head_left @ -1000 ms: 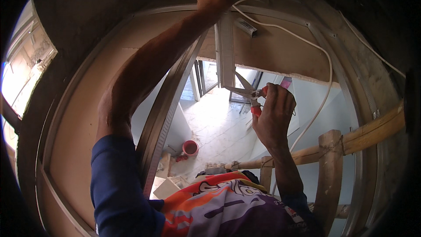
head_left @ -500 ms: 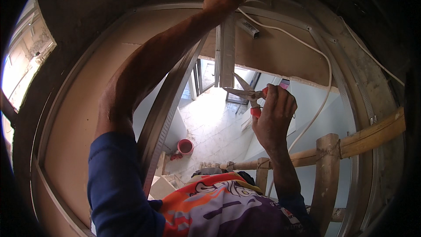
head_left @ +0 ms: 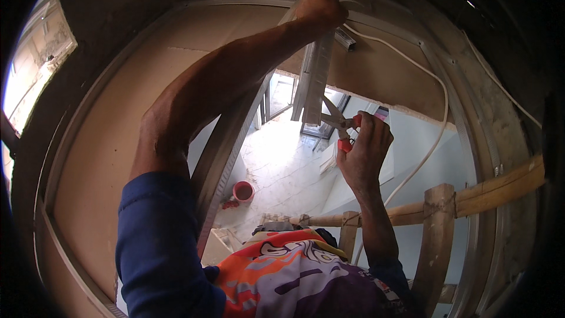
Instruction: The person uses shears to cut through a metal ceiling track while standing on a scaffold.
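Observation:
My left hand [head_left: 321,7] is closed round the upper part of a long metal channel [head_left: 316,73], which hangs down through the opening, slightly tilted. In my right hand [head_left: 366,156] is a pair of tin snips [head_left: 338,122] with red handles. Their jaws are spread at the right edge of the channel, close to its lower end. The upper blade lies along that edge; the lower blade's tip is hidden at the channel, and I cannot tell whether it sits inside or behind it.
A white cable [head_left: 440,91] loops down on the right. A wooden pole [head_left: 500,182] and an upright timber post [head_left: 435,241] stand at the lower right. Brown ceiling board [head_left: 112,141] and a metal stud [head_left: 220,153] border the opening. Far below, a red bucket [head_left: 243,192] stands on the tiled floor.
My left hand and the channel have shifted right and tilted. The snips have stayed nearly in place, and the lower blade's tip, visible earlier, is now covered at the channel.

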Available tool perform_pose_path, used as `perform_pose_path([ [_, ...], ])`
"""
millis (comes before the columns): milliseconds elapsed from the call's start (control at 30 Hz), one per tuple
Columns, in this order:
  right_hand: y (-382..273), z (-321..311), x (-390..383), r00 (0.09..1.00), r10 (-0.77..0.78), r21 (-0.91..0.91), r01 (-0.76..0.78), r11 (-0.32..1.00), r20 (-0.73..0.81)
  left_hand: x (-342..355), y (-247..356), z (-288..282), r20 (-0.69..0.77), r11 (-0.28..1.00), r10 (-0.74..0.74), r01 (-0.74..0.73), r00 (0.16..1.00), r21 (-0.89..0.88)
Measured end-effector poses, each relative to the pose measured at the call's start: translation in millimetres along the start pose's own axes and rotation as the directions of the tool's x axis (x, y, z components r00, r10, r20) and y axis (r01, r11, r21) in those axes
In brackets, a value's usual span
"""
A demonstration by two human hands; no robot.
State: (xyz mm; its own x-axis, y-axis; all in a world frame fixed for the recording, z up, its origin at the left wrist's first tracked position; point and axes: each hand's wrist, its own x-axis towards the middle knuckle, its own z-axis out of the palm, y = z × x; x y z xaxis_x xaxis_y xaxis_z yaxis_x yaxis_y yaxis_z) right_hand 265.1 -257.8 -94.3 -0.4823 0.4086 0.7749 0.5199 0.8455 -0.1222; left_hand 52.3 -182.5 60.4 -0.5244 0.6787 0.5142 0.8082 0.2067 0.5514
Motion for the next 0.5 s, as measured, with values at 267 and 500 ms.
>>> perform_pose_path([
  [267,20.2,8.0,4.9,0.98,-0.093,0.297,0.037,0.954,0.177,-0.5,-6.9,2.4,0.029,0.999,0.043,-0.043,0.999,0.008],
  [500,36.6,20.8,12.4,0.957,-0.14,0.541,-0.021,0.841,0.255,-6.4,-3.9,4.3,-0.152,0.994,0.062,-0.074,0.986,-0.079],
])
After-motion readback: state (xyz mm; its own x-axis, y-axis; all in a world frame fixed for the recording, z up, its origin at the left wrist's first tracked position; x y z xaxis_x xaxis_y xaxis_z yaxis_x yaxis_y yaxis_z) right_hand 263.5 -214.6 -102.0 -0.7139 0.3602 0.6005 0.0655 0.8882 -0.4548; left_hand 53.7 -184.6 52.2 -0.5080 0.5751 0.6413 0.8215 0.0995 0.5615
